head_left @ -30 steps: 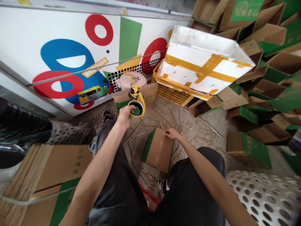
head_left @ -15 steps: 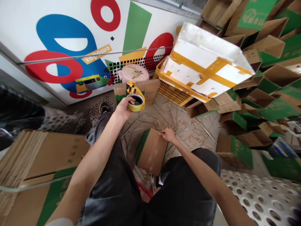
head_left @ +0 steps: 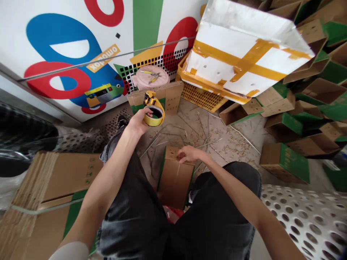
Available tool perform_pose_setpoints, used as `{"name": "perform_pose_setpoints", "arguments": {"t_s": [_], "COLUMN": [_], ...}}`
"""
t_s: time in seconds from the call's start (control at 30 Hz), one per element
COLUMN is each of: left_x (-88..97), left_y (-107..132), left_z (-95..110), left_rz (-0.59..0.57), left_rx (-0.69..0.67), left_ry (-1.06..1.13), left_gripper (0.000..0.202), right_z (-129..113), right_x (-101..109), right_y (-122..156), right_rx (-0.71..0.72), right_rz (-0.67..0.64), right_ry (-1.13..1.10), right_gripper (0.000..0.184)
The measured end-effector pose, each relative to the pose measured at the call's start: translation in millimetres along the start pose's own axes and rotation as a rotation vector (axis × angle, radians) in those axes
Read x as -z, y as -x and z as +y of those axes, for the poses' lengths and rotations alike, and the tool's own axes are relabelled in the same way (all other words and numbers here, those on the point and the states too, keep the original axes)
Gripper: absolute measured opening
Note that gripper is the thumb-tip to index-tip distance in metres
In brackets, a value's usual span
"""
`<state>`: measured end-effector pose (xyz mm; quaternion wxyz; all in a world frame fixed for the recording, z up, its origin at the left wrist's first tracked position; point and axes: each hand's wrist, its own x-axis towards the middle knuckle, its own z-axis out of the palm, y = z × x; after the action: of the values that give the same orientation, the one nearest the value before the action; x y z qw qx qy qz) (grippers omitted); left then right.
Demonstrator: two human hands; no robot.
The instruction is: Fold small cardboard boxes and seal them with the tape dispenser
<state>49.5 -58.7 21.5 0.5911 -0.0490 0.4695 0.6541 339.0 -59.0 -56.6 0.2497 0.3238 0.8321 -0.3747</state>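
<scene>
My left hand (head_left: 139, 121) is closed round a tape dispenser (head_left: 155, 121) with a yellow roll, held up in front of the flat cardboard by the wall. Between my legs stands a small brown cardboard box (head_left: 175, 182) with green sides, a pale strip running along its seam. My right hand (head_left: 189, 154) rests at the far upper edge of this box with its fingers curled against it. Part of the fingertips is hard to make out.
Folded cartons (head_left: 65, 177) are stacked at my left. Open green-and-brown boxes (head_left: 320, 88) pile up at right. A taped white foam box (head_left: 230, 68) sits on a yellow crate (head_left: 202, 97). Pliers (head_left: 154, 76) lie on a pink stool (head_left: 142, 81). Strips and debris litter the floor.
The cardboard box has turned and tilted, so its far end face now shows. My right hand has shifted slightly left along its edge. My left hand still holds the tape dispenser; the view has shifted.
</scene>
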Motion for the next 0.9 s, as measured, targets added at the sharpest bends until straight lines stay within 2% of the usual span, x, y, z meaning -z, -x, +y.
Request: {"name": "perform_pose_setpoints", "arguments": {"t_s": [0.13,0.5,0.67,0.9], "left_x": [-0.4,-2.1,-0.9,-1.3], "left_y": [-1,4,2,6], "left_z": [-5,-13,-11,-13], "left_rz": [-0.007,-0.07,-0.068,-0.079], "left_rx": [0.013,0.041,0.025,0.063], "left_ry": [-0.044,-0.162,-0.14,-0.174], "left_gripper": [0.025,0.023,0.023,0.023], "right_z": [-8,1,0,-5], "right_x": [-4,2,4,11], "right_y": [-3,-14,-14,0], "right_rx": [-0.019,-0.15,-0.11,0.05], "right_rz": [0.07,0.188,0.167,0.05], "right_ry": [0.141,0.198,0.181,0.114], "right_gripper": [0.037,0.043,0.039,0.032]}}
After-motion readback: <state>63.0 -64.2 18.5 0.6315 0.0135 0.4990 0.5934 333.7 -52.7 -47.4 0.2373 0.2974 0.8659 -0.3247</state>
